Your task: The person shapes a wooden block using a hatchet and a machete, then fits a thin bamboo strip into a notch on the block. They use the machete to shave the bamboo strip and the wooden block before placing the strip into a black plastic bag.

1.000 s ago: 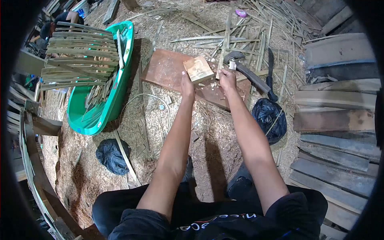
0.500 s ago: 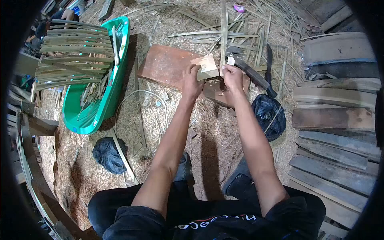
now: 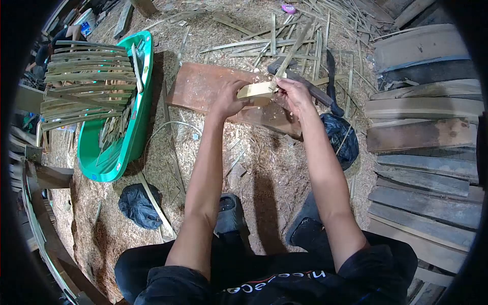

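Observation:
My left hand [image 3: 230, 98] is closed round a pale wooden block [image 3: 256, 90], thumb and fingers on its left end. A long thin wooden strip [image 3: 296, 49] slants up and away to the right from the block's right end. My right hand [image 3: 296, 96] pinches the strip's near end there, its fingertips right at the block. Both hands are over a reddish-brown board [image 3: 195, 86] strewn with chips. Just beyond my right hand lies a tool with a dark head and a wooden handle [image 3: 323, 95]. A long dark blade [image 3: 331, 76] is beside it.
At the left, a green tub [image 3: 145, 76] holds a bundle of curved slats [image 3: 89, 76]. Loose strips [image 3: 244, 49] litter the far ground. Stacked planks [image 3: 419, 134] line the right side. Black plastic bags [image 3: 140, 206] lie near both feet. Another person's arm [image 3: 75, 33] shows at upper left.
The strip has swung from nearly upright to leaning right. The block has turned, now showing its long pale side. My right hand has opened out somewhat around the strip's end.

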Tool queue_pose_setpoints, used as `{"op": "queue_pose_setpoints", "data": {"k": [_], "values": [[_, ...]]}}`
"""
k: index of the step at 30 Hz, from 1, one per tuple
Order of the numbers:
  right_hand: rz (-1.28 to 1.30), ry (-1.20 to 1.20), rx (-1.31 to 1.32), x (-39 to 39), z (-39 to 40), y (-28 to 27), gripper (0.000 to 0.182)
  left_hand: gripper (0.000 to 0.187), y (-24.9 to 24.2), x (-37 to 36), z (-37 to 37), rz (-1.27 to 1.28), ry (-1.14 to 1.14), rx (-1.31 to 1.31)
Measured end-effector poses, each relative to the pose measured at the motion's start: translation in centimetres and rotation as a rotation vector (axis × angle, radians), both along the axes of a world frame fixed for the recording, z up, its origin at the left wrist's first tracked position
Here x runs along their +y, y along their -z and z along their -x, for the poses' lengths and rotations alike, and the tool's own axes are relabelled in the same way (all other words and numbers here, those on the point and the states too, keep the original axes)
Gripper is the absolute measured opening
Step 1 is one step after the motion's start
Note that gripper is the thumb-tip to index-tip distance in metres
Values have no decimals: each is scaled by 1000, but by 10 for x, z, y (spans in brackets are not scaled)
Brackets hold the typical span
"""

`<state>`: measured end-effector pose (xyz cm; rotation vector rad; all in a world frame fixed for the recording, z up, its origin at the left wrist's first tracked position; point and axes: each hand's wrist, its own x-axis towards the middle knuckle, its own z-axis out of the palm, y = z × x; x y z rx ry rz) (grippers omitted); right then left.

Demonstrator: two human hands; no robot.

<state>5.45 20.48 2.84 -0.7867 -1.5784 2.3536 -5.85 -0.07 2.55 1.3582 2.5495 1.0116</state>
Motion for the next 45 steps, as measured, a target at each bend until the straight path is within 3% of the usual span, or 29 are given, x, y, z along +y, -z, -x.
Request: {"op": "queue_pose_setpoints", "data": {"k": [3, 6, 11, 24, 30, 39, 45], "values": [[-13, -75, -48, 8, 4, -1, 16, 53, -2, 3, 4, 3, 48, -496], [-33, -150, -79, 15, 5, -6, 17, 55, -1, 8, 13, 9, 98, -495], [-191, -179, -86, 26, 19, 6, 19, 54, 2, 15, 24, 7, 144, -473], [-222, -160, -149, 7, 5, -3, 33, 60, -9, 30, -6, -117, 47, -143], [-217, -168, -79, 1, 5, -3, 34, 52, -19, 31, -14, -90, 22, 57], [-307, -185, -54, 1, 4, 1, 34, 53, -16, 34, -10, -154, 52, -93], [-251, -245, -88, 9, 6, 10, 36, 50, -23, 40, -14, -143, 100, 167]]}}
